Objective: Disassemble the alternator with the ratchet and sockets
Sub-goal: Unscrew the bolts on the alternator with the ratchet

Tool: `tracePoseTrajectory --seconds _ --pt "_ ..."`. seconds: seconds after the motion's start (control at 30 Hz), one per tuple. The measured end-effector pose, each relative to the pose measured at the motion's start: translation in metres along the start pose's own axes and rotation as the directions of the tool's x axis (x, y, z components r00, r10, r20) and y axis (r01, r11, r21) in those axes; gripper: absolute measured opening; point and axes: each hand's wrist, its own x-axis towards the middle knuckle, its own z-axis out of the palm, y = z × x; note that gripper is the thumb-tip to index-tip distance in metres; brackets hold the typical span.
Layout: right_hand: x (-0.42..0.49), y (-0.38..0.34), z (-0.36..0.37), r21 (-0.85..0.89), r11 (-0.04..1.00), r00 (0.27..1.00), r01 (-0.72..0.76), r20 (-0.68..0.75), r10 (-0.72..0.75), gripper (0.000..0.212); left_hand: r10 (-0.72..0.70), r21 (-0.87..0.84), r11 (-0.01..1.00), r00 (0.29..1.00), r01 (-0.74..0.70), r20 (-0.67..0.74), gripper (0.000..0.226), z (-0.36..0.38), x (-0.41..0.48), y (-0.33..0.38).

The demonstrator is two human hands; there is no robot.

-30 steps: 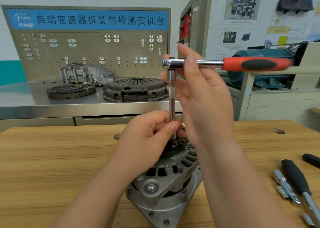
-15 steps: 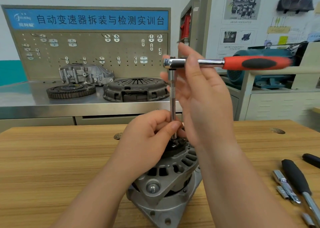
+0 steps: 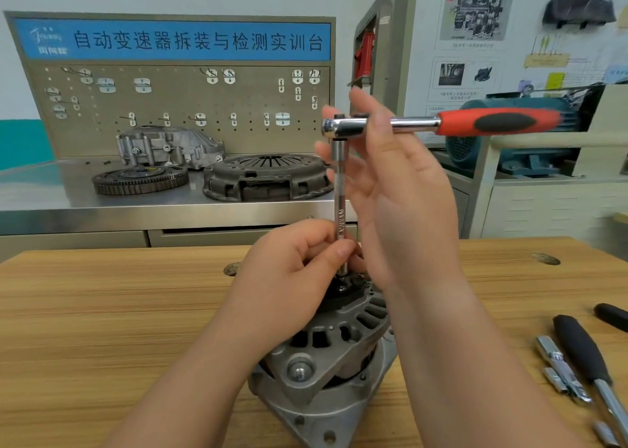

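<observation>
The grey alternator (image 3: 326, 362) stands on the wooden table (image 3: 102, 311), its vented housing facing up. A chrome extension bar (image 3: 339, 192) rises straight up from its black top part. My left hand (image 3: 292, 284) pinches the bar's lower end just above the alternator. At the top sits the ratchet (image 3: 499, 123), its red and black handle pointing level to the right. My right hand (image 3: 401, 189) holds the ratchet's head, fingers reaching round behind the bar. The socket at the bar's tip is hidden by my left fingers.
Loose chrome sockets (image 3: 557, 362) and two black-handled tools (image 3: 581, 349) lie at the table's right edge. Behind, a steel bench (image 3: 51, 202) carries a clutch cover (image 3: 268, 175), a flywheel (image 3: 139, 179) and a gearbox housing (image 3: 166, 146). A blue motor stands at the far right.
My right fingers have shifted slightly around the ratchet head. The ratchet, the bar, my left hand and the alternator have stayed in place.
</observation>
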Motion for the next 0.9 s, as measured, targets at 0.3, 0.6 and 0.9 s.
tracePoseTrajectory --seconds 0.3,0.6,0.9 --pt "-0.0003 -0.0018 0.0004 0.111 0.992 0.997 -0.063 0.054 0.058 0.025 -0.004 -0.064 0.998 1.000 0.005 0.021 0.016 -0.0003 -0.0003 0.0004" --pt "-0.0012 -0.0020 0.0022 -0.011 0.999 0.999 0.033 0.036 -0.032 0.021 -0.020 -0.002 1.000 1.000 0.020 -0.006 0.035 -0.0018 0.0008 -0.0006" --pt "0.0001 -0.0033 -0.0008 0.149 0.977 0.988 -0.155 0.037 0.151 0.029 -0.002 -0.082 0.997 1.000 0.004 0.022 0.021 0.0001 -0.0007 0.0007"
